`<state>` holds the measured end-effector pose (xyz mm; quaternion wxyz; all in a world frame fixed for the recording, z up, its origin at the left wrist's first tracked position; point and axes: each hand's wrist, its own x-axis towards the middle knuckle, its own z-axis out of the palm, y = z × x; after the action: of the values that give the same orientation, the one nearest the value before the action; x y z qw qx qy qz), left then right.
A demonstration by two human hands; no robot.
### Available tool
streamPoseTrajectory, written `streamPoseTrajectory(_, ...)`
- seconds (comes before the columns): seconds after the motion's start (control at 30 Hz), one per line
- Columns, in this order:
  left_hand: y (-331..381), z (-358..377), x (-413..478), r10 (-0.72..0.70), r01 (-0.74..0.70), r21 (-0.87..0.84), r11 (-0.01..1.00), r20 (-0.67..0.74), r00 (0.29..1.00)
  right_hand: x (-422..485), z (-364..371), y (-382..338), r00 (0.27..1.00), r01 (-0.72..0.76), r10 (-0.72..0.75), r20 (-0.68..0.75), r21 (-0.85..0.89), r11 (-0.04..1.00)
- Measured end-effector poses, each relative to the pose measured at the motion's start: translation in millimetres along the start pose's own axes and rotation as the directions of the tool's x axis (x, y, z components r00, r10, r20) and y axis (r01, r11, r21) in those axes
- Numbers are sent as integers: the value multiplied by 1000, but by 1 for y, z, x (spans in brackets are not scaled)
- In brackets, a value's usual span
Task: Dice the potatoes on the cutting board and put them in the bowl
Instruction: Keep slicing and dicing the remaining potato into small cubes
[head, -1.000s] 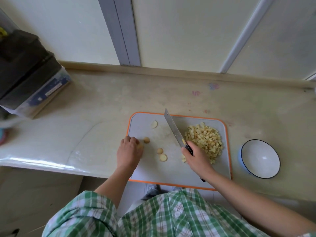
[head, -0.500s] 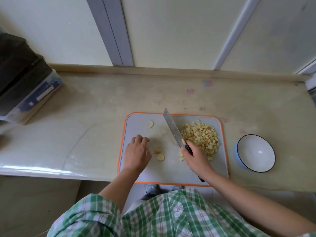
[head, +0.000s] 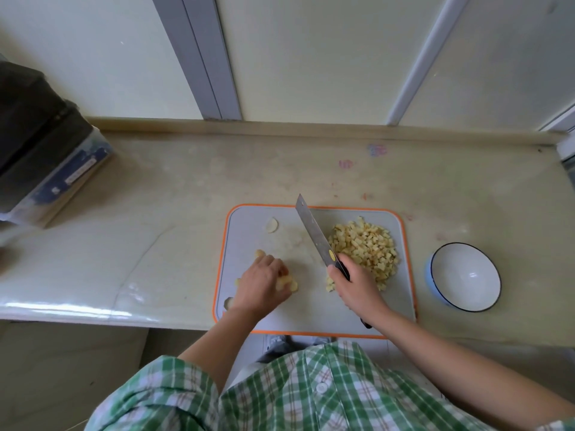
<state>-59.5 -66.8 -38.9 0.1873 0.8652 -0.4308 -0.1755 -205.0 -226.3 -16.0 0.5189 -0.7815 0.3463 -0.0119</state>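
My left hand (head: 261, 286) now shifted right onto the potato slices (head: 291, 286) on the cutting board (head: 311, 312), fingers curled round them, my right hand (head: 354, 287) gripping the knife (head: 312, 233), diced potato (head: 364, 247) right of it, bowl (head: 466, 276) beside board

A single wide-angle camera is sitting on the person's head, looking forward and steeply down past the green checked shirt (head: 280, 393) at the desk (head: 186, 188). It is facing the pale wall panels (head: 311, 57) behind the desk, whose lines are bowing toward the frame edges. It is hanging close above, framing the cutting board (head: 311, 306) just below centre.
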Motion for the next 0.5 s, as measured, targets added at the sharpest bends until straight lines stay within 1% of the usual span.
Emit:
streamPoseTrajectory(0.07, 11, 9, -1, 67, -68, 70, 995, 28, 997, -1, 0, -1, 1000, 7, -7, -1, -7, 1000)
streamPoseTrajectory(0.13, 15, 13, 0, 70, -72, 143, 987, 22, 997, -3, 0, -2, 1000, 13, -13, 5, -4, 1000)
streamPoseTrajectory(0.27, 8, 9, -2, 128, -127, 142, 982, -3, 992, -6, -3, 2, 1000, 14, -14, 11, 9, 1000)
streamPoseTrajectory(0.37, 0, 4, 2, 117, -113, 168, 979, -13, 993, -7, -5, 5, 1000, 6, -6, 18, 19, 1000)
streamPoseTrajectory(0.5, -6, 1, 6, 186, -188, 290, 938, 33, 982, -7, -6, 5, 1000, 11, -12, 19, 14, 1000)
